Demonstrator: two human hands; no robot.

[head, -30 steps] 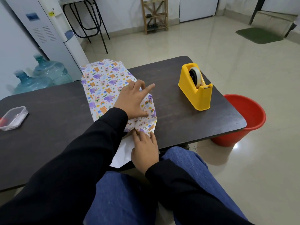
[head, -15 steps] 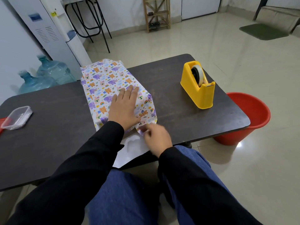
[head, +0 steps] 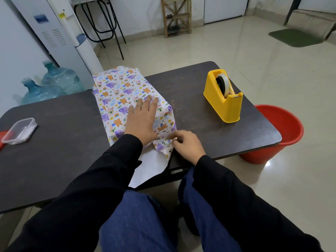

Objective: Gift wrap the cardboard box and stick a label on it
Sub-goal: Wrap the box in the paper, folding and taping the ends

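- Head view, far left: a clear rectangular plastic container (head: 19, 130) sat on the dark brown table (head: 63, 142), well apart from the parcel.
- Behind the table's left end, two blue plastic water jugs (head: 54, 84) stood on the floor.
- The cardboard box (head: 118, 88) lay at the table's middle, its long side running away from you. It was covered by white wrapping paper (head: 111, 115) printed with cartoon animals, so no cardboard showed.
- Your left hand (head: 142, 120) lay flat on the box's top, fingers straight and together, pressing the paper down.
- A plain white flap of the paper (head: 151, 166) stuck out toward you over the table's near edge.
- Your right hand (head: 187, 146) pinched the paper at the box's near right corner, fingers curled.
- A yellow plastic tape dispenser (head: 224, 102) stood on the table to the right, apart from the box.
- A red plastic bucket (head: 278, 133) stood on the floor just past the table's right end.
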